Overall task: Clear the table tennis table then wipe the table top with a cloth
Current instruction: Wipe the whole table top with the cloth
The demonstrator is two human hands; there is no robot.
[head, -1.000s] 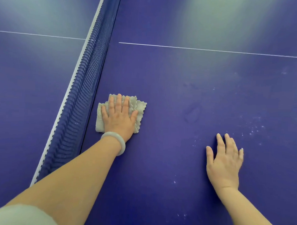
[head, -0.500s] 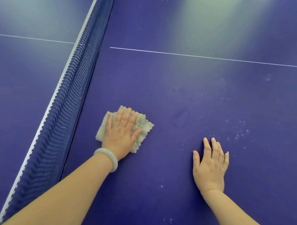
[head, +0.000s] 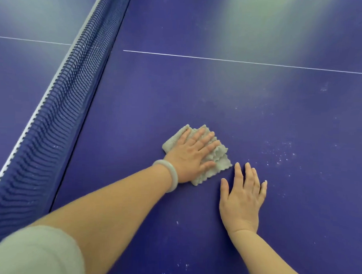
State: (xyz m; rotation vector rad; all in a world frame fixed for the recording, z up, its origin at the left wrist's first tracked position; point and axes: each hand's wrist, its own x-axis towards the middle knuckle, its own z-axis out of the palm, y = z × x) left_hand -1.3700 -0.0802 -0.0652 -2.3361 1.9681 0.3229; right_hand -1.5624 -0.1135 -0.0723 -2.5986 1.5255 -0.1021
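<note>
A folded beige cloth (head: 221, 161) lies flat on the blue table tennis table (head: 198, 92). My left hand (head: 192, 154), with a pale bangle on its wrist, presses down on the cloth with straight fingers spread over it. My right hand (head: 242, 197) rests flat on the bare table top just right of the cloth, fingers straight, close to the cloth's corner but apart from it.
The blue net (head: 53, 120) with its white top band runs diagonally along the left. A white centre line (head: 240, 61) crosses the far table top. White specks of dust (head: 282, 154) lie right of the hands, with a few more near the bottom.
My left hand has slid the cloth to the right, away from the net and up beside my right hand. The right hand has stayed flat on the table.
</note>
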